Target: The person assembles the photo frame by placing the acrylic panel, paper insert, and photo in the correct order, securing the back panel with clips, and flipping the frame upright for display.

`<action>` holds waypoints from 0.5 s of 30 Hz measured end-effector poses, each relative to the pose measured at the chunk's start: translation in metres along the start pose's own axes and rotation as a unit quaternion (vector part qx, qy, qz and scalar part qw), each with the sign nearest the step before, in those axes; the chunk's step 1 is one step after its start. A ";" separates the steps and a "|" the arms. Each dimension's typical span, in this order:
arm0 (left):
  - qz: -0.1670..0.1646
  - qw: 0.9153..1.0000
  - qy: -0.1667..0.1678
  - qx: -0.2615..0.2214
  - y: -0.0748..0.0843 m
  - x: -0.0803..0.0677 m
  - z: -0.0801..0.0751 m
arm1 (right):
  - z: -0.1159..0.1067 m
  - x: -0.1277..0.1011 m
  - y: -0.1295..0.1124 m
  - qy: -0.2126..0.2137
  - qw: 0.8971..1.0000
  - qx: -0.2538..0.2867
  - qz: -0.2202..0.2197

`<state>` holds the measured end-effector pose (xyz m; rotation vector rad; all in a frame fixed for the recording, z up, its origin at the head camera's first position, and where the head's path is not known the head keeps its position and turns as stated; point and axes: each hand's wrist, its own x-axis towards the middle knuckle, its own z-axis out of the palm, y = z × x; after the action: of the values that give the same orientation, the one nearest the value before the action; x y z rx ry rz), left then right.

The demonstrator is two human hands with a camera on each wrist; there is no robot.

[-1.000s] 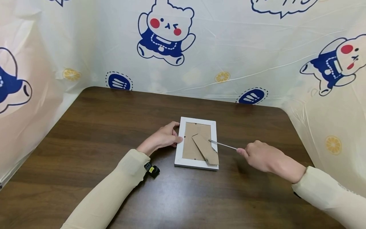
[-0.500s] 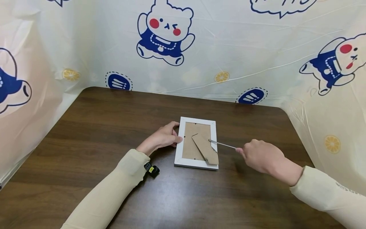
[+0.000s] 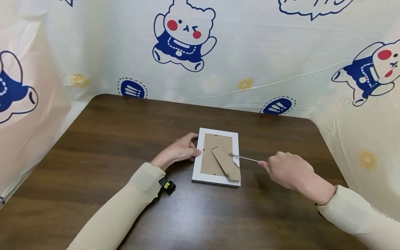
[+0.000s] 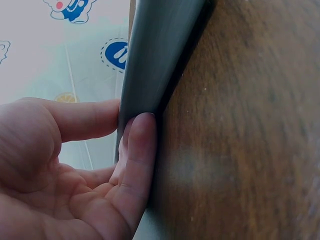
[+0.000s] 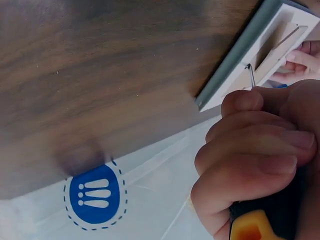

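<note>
A picture frame [image 3: 197,168] lies face down on the table, its white back border around a brown backing board [image 3: 207,140]. Slanting across the board is a brown easel stand [image 3: 227,165]. My left hand [image 3: 178,149] grips the frame's left edge, thumb on top of the border and fingers against the grey side [image 4: 160,55]. My right hand [image 3: 289,170] holds a screwdriver [image 3: 248,158], fingers curled round its black and yellow handle [image 5: 255,227]. Its thin metal shaft reaches left over the frame's right border, the tip at the inner edge beside the stand.
The dark wooden table [image 3: 125,121] has rounded far corners. A pale printed curtain [image 3: 250,45] hangs right behind it and along both sides. A black wrist device [image 3: 168,186] sits at my left cuff.
Everything shifts slightly right in the head view, curtain included. My left hand stays on the frame's edge and the screwdriver tip stays at the same spot; my right hand has tilted slightly.
</note>
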<state>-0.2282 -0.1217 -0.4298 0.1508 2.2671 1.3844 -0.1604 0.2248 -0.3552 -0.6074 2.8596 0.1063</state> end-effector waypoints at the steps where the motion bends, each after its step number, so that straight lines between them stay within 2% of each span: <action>1: 0.000 1.000 0.000 0.002 0.001 0.000 0.000 | 0.000 0.000 0.001 -0.002 1.000 0.004 0.001; 7: -0.005 1.000 -0.001 0.005 0.004 -0.001 0.000 | 0.002 0.001 0.010 -0.007 1.000 0.026 0.010; 15: -0.011 1.000 -0.004 0.009 0.003 -0.001 -0.001 | 0.000 0.009 0.031 0.018 0.999 0.029 0.020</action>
<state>-0.2279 -0.1212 -0.4268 0.1366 2.2677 1.3504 -0.1803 0.2494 -0.3568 -0.5469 2.8981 0.0186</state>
